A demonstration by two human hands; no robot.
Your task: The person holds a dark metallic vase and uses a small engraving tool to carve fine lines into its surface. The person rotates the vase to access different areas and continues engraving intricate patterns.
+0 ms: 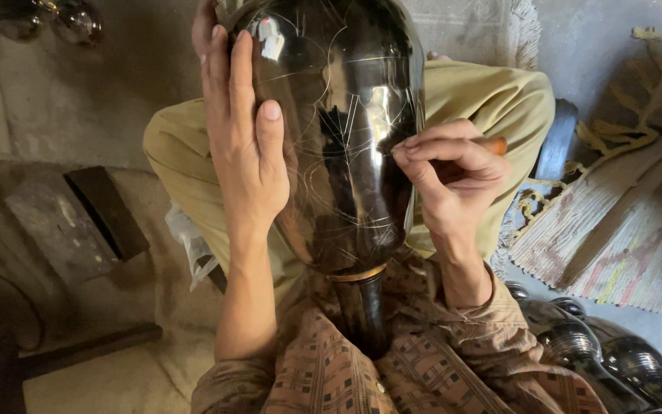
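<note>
- I am holding a large dark glossy vase (346,130) with a rounded body across my lap, its narrow neck pointing toward my chest and a thin brass-coloured band (355,274) ringing the place where body meets neck
- My left hand (240,130) is lying flat and spread against the left flank of the vase, fingers stretched up along the curve, thumb resting on the shiny surface
- My right hand (453,172) is pressing against the right flank, fingertips bunched together and pinching a small tool with a wooden orange-brown handle (493,144); the tool's tip is hidden behind my fingers, so I cannot tell where it is touching
- Fine pale scratched lines (339,115), arcs and straight strokes, are showing across the dark surface between my two hands
- My knees in olive-yellow trousers (492,96) are sitting on both sides of the vase, and my brown patterned sleeves (323,376) are filling the lower edge of the view
- More dark shiny vessels (591,353) are lying on the floor at my lower right, just beside a striped woven mat (622,230)
- A dark rectangular block (78,218) is resting on the dusty floor to my left, well apart from the vase
</note>
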